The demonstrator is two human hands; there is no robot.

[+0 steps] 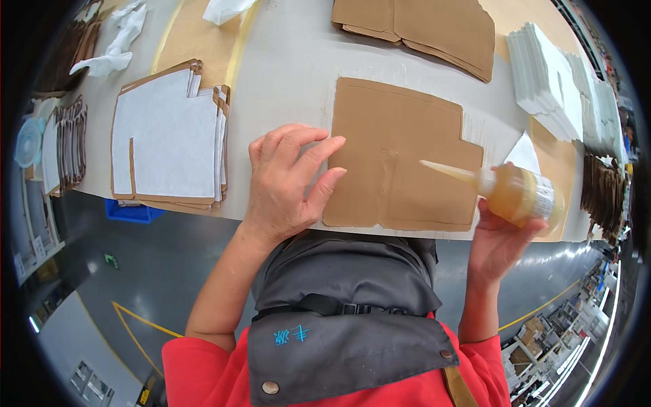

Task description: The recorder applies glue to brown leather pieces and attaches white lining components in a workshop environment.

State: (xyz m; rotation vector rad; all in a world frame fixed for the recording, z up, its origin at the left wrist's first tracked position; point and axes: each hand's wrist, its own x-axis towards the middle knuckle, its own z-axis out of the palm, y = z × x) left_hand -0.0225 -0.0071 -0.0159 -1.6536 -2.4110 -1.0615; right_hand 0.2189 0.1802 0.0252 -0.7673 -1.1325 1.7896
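A brown sheet panel (422, 198), notched at its upper right and slit near the middle, lies flat in front of me. My left hand (285, 178) is by its left edge with the fingers apart and nothing in them. Whether the fingertips touch the panel, I cannot tell. In my right hand (503, 244) is a squeeze bottle (529, 196) of yellowish liquid, tipped on its side. Its long tapered nozzle (450, 172) points left, over the right half of the panel. The bottle is slightly blurred.
Left of me lies a stack of white-faced brown panels (168, 137). More brown panels (437, 30) are piled at the far side. White cut pieces (544, 76) stand in stacks at the right, above dark brown pieces (602, 188). A blue bin (135, 211) sits below the table's front edge.
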